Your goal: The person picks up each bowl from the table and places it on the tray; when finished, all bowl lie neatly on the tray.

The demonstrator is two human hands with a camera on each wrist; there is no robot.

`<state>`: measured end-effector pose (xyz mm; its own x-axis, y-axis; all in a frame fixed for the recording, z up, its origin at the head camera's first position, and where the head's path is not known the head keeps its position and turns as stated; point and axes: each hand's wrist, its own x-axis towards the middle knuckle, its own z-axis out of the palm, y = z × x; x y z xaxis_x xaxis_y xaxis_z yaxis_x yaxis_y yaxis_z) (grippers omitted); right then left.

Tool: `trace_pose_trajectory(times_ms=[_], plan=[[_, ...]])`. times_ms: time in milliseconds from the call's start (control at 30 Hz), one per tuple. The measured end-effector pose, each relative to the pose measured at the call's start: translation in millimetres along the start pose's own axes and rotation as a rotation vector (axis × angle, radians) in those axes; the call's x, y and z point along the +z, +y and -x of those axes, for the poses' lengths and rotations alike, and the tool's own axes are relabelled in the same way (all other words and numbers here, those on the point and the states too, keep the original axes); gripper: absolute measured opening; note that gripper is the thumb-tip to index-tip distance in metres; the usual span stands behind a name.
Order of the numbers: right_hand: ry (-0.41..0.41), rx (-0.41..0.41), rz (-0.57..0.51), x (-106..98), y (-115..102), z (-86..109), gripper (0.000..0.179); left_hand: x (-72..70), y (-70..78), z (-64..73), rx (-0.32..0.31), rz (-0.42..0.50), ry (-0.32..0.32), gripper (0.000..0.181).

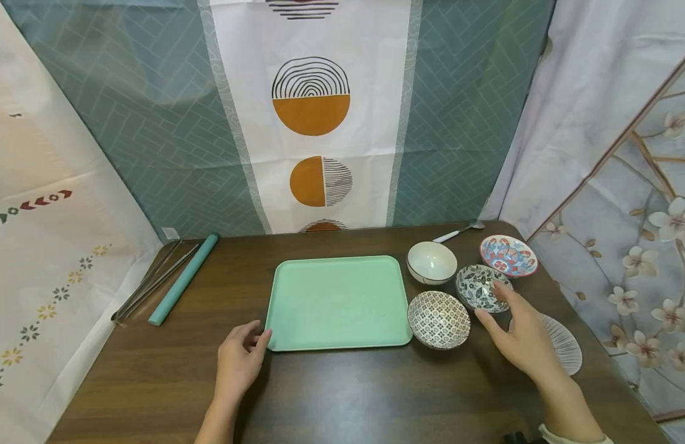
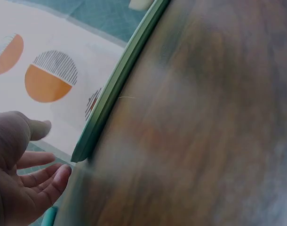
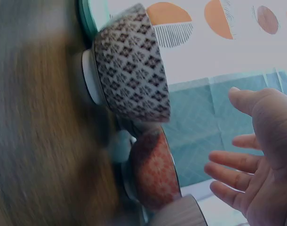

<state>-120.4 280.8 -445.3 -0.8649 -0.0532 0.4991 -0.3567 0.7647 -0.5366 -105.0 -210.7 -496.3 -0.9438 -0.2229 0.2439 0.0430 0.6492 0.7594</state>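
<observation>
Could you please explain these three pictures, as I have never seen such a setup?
No machine here: a person's bare left hand and right hand. The wide picture comes from a head camera, the others from one on each wrist. On the table lie a green tray, four bowls, a striped dish, a spoon, a teal rod and thin metal utensils. The left hand is beside the tray's near-left corner, the right near the black-and-white bowl; neither holds anything.

Black-and-white floral bowl (image 1: pixel 476 287) and striped dish (image 1: pixel 567 346) partly hidden behind right hand (image 1: pixel 517 333); dish also cut off in right wrist view. Counter (image 1: pixel 342 394) blurred in wrist views.
</observation>
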Motion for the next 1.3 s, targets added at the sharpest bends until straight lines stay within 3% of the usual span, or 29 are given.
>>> trace_pose_trajectory(times_ms=[333, 900, 1300], plan=[[0.008, 0.056, 0.035, -19.1, 17.1, 2.1, 0.06, 0.6, -5.1, -4.9, -0.125, 0.012, -0.105, 0.034], [-0.074, 0.179, 0.135, -43.5, 65.3, 18.0, 0.055, 1.0, -5.2, -6.7, -0.166, 0.008, -0.122, 0.033], [-0.089, 0.178, 0.211, -50.0, 82.4, 29.4, 0.043, -0.2, -6.5, -7.3, -0.167, 0.009, -0.138, 0.033]])
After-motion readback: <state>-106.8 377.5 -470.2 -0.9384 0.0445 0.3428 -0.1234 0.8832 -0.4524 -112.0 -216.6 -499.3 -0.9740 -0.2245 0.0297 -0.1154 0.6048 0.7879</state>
